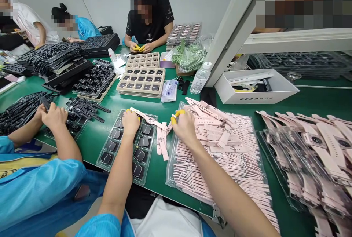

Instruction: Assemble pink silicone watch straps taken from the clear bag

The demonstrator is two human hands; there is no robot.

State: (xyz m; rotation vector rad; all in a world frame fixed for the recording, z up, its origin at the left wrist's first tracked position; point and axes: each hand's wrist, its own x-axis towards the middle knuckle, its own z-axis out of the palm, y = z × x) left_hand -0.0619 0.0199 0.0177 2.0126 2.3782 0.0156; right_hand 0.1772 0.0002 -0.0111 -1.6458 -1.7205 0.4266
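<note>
My left hand (131,122), with yellow finger covers, is curled over the far part of a clear plastic tray (121,139) of square black watch bodies. Its fingertips are partly hidden, so what they grip cannot be made out. Beside it, a pink watch strap (150,120) with a buckle lies across the tray's far right corner. More pink strap pieces (162,143) lie between tray and bag. My right hand (184,125), also with yellow finger covers, is closed in a pinch on a small pale pink strap end, above the left edge of a pile of pink straps (217,156).
At left, a co-worker's hands (55,114) hold a black strap over black straps. Another person sits opposite behind beige trays (141,79). A bottle (200,78), a white box (255,88) and a slanted white post stand ahead. Trays of pink watches (310,156) lie right.
</note>
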